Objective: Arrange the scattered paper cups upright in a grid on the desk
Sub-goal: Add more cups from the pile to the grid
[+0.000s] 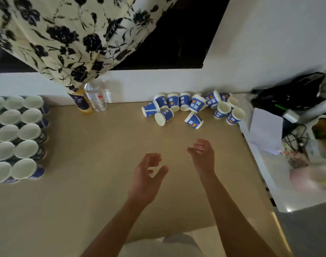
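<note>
**A:** ok so where are the cups at?

**B:** Two bunches. The upright cups (19,138) are packed in neat rows on the far left of the tabletop (102,164), rims touching, and the block runs off the left edge of the shot. The loose cups (191,106) are heaped at the back right against the wall. Most of them are tipped on their sides, and a couple at the right end show their open mouths.

**A:** and the hands, holding anything?

**B:** nope, both empty. The left hand (147,175) and right hand (203,154) hover over the middle of the tabletop, near each other but apart. The fingers (155,157) are loosely curled and released, palms roughly facing each other. The heap is a good way beyond them.

**A:** other stuff?

**B:** A clear water bottle (95,97) sits just beside a yellow bottle (82,103) at the back, under a flowery curtain (65,34). There's also white paper (266,127) and a black bag (292,93) off to the right.
</note>
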The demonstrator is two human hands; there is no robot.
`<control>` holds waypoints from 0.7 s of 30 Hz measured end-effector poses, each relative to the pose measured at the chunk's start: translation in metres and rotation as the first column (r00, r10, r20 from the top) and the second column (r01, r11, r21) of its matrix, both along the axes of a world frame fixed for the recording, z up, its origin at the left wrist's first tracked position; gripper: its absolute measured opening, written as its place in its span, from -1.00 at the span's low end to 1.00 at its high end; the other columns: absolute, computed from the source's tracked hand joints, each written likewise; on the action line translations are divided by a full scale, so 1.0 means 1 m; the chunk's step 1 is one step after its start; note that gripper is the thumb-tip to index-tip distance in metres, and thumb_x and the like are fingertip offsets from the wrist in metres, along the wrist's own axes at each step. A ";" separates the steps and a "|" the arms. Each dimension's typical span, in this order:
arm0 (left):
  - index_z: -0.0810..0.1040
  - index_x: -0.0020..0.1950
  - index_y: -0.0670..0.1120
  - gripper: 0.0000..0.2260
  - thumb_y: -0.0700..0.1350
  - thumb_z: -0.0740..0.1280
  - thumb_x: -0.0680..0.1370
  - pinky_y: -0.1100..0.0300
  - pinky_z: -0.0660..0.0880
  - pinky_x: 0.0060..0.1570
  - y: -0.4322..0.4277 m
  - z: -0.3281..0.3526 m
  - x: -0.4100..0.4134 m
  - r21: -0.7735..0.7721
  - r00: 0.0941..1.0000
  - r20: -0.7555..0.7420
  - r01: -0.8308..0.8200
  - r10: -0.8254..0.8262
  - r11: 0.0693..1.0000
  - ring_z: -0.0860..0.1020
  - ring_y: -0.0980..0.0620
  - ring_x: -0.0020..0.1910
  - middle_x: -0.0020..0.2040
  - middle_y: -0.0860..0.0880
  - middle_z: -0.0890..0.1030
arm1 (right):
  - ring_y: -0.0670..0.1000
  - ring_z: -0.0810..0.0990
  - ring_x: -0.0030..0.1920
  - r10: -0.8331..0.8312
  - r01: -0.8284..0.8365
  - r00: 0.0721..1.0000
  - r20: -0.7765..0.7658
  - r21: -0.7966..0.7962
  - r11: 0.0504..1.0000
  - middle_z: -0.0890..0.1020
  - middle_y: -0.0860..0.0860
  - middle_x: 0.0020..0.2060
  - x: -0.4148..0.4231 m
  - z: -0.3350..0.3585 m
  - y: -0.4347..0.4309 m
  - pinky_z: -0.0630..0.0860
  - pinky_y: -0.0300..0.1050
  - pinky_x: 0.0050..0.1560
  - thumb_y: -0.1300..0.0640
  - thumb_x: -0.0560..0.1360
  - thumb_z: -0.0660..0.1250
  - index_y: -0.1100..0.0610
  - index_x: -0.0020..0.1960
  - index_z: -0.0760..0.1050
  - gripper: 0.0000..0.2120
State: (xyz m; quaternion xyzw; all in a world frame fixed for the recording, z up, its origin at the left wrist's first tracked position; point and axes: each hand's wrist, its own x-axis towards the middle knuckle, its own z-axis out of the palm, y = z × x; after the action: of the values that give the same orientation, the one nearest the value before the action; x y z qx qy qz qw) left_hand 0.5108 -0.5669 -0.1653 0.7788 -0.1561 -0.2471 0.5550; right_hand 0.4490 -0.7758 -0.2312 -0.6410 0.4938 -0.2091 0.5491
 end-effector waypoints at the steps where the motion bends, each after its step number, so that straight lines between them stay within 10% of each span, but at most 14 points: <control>1: 0.56 0.13 0.06 -0.76 -0.12 0.49 0.52 0.03 0.58 0.09 -0.008 0.003 -0.001 0.004 1.000 -0.001 -0.014 0.014 1.000 0.60 0.22 0.07 0.02 0.19 0.65 | -0.01 0.65 -0.04 0.024 -0.024 0.999 -0.030 -0.025 0.999 0.63 0.11 0.03 0.010 -0.003 -0.019 0.56 -0.22 -0.04 0.31 0.40 0.53 0.08 0.17 0.47 -0.58; 10: 0.59 0.11 0.04 -0.78 -0.17 0.48 0.51 0.15 0.57 0.02 -0.059 -0.003 -0.007 0.075 0.992 -0.018 -0.124 0.126 0.989 0.63 0.21 0.05 0.01 0.19 0.67 | 0.17 0.41 0.35 0.210 -0.327 0.895 -0.393 -0.260 0.909 0.47 0.13 0.31 0.083 -0.051 -0.147 0.40 0.05 0.23 0.08 0.36 0.58 0.19 0.44 0.32 -0.24; 21: 0.59 0.10 0.02 -0.77 -0.22 0.48 0.51 0.23 0.55 -0.04 -0.071 -0.019 -0.018 0.182 0.975 -0.037 -0.207 0.217 0.961 0.64 0.20 0.02 0.00 0.22 0.67 | 0.17 0.52 0.27 0.275 -0.455 0.810 -0.518 -0.257 0.853 0.56 0.08 0.27 0.096 -0.111 -0.185 0.44 0.15 0.26 -0.04 0.32 0.53 0.11 0.42 0.36 -0.26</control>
State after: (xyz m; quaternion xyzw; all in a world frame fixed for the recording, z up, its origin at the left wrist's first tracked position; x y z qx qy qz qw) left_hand 0.4925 -0.6383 -0.1839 0.8301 -0.0335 -0.2211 0.5108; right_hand 0.5445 -0.9612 -0.3423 -0.8474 0.4267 -0.0274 0.3148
